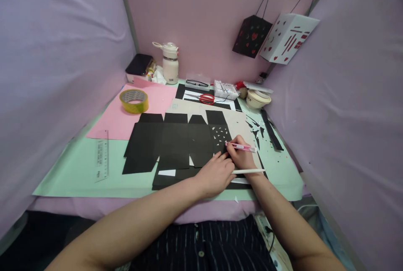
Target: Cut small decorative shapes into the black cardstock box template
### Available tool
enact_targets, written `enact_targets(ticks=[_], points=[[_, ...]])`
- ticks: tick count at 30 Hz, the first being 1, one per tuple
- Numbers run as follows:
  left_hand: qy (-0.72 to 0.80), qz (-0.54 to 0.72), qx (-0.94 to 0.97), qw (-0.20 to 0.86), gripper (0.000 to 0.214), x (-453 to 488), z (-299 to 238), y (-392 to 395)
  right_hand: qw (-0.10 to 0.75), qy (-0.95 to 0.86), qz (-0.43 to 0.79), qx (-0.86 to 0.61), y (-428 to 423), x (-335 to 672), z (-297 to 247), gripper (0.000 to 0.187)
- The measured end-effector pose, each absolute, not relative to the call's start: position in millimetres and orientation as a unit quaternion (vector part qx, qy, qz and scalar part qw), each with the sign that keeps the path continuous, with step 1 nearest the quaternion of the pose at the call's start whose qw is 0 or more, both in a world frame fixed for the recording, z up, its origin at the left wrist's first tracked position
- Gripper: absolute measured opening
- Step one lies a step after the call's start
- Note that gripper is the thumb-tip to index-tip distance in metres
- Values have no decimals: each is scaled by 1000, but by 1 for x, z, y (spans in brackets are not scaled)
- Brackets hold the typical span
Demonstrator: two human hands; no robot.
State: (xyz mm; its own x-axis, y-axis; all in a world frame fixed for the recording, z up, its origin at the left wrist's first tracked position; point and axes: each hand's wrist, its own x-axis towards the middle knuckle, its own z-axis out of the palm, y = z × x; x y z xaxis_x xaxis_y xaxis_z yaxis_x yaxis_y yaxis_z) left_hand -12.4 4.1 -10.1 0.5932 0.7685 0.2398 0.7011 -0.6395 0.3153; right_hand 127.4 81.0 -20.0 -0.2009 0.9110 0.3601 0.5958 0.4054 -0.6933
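A black paper cut-out (170, 138), shaped like an unfolded box with flaps, lies flat on the green mat (75, 174). Its right panel shows several small triangular holes. My right hand (241, 155) is closed round a pink craft knife (242, 147), whose tip touches that right panel. My left hand (215, 174) lies flat on the black paper just beside it, fingers stretched out and pressing the sheet down. A white pencil-like stick (248, 172) lies under my right wrist.
A yellow tape roll (134, 101) sits on pink paper (121, 117) at the left, a clear ruler (102, 155) nearer me. Red scissors (204, 98), a marker case (225, 90), a bowl (256, 98) and a white flask (170, 63) stand at the back. Two paper lanterns (273, 35) hang above. Black scraps (260, 130) litter the right.
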Motion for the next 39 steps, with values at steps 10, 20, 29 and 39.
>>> enact_targets(ticks=[10,20,29,39], points=[[418,177,886,98,24,-12,-12,4,378,-750,206,-503,83,128,-21,17],[418,183,884,104,25,-12,-12,3,382,-754,201,-496,83,129,-21,18],[420,178,883,115,24,-12,-11,3,388,-753,210,-488,85,130,-23,17],[421,172,883,120,24,-12,-9,4,391,-755,213,-481,85,130,-22,17]])
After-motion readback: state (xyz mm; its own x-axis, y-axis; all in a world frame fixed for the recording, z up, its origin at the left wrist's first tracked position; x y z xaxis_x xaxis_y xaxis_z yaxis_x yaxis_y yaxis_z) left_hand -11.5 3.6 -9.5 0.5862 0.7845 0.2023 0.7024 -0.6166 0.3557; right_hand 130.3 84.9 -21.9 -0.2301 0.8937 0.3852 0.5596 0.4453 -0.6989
